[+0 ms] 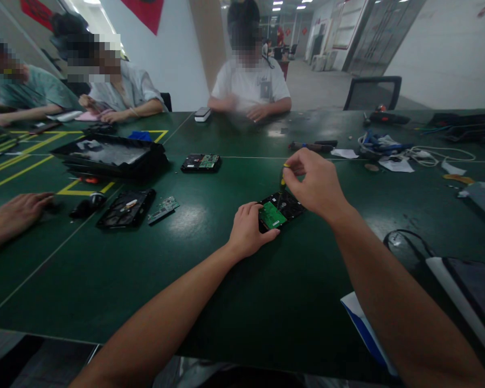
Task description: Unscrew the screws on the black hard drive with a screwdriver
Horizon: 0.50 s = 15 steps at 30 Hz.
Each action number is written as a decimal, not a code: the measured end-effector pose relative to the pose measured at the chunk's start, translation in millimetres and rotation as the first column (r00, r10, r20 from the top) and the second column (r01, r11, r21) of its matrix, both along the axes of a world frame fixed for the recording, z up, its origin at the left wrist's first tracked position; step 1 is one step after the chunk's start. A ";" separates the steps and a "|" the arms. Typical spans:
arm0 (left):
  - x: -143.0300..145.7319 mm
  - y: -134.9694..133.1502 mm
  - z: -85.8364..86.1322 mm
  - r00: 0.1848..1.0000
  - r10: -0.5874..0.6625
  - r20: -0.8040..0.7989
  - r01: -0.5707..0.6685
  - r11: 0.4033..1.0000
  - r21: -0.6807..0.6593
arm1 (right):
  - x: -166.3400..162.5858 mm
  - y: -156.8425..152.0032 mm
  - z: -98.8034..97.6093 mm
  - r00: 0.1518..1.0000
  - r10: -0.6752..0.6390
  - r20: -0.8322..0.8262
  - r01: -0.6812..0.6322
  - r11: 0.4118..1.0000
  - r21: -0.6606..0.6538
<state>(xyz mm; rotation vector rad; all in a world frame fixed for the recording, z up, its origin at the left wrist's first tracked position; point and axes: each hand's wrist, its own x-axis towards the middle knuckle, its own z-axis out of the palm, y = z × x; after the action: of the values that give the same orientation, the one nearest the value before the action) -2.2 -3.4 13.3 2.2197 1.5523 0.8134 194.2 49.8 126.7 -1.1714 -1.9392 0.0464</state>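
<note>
A black hard drive with a green circuit board point(273, 215) lies on the dark green table in front of me. My left hand point(248, 229) grips its near left side, thumb along the front edge and fingers at the far edge. Above the drive's far side, my right hand point(313, 180) pinches a small yellow-handled screwdriver point(283, 180), held upright. Its shaft points down at the drive; whether the tip sits in a screw is too small to tell. To the left lie a second hard drive point(126, 209) and a loose circuit board point(164, 210).
Another hard drive point(201, 163) lies farther back, beside a black tray point(113, 156). A co-worker's hand point(22, 213) rests at the left; several people sit across the table. Cables point(424, 155), pliers-like tools point(313, 146) and a phone-like device point(472, 291) are on the right.
</note>
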 end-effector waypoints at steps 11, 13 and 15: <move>0.8 0.5 -2.0 1.000 0.008 -0.025 -0.008 1.000 0.004 | 0.1 1.3 0.0 1.000 0.024 0.000 -0.024 0.999 0.044; 0.6 0.8 -2.2 1.000 0.006 -0.025 -0.006 1.000 0.002 | 0.2 1.1 -0.3 1.000 -0.001 -0.022 0.002 0.999 0.047; 0.4 1.3 -2.5 1.000 0.005 -0.024 -0.005 1.000 0.001 | 0.1 1.1 -0.3 0.999 -0.014 -0.039 0.016 0.999 0.040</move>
<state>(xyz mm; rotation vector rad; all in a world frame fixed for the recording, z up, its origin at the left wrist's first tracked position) -1.8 -2.1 10.9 2.2345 1.5694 0.7920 194.3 50.9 126.4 -1.1503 -1.8886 0.0214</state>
